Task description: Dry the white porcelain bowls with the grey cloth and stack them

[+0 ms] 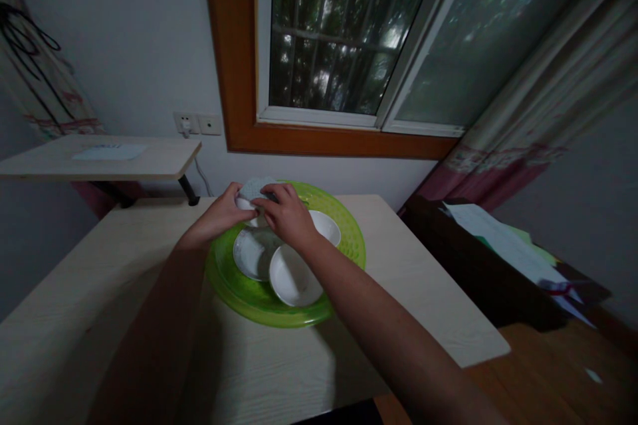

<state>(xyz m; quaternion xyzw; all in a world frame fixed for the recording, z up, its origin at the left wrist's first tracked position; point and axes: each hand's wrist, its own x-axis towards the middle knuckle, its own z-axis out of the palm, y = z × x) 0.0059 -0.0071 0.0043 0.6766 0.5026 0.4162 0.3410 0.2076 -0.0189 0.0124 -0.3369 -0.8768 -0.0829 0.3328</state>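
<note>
In the head view, the left hand (230, 210) is gripping a white bowl (258, 220), its thumb and fingers closing on the rim near the far left part of a green tray (353, 232). The right hand (288, 214) is pinching a grey cloth (256, 186) and seems to be pressing it to that same bowl; the fingers are partly hiding where the two are meeting. Inside the tray, three more dishes are resting apart from the hands: a left bowl (253, 254) is lying just below the held one, a front bowl (295, 277) is sitting nearest the person, and a right bowl (327, 228) is showing partly behind the right hand. The tray is standing on a pale table (413, 272). By my judgement, the work on the held bowl is going on and not yet finishing; whether the other three are waiting or already done, I am not able to tell
</note>
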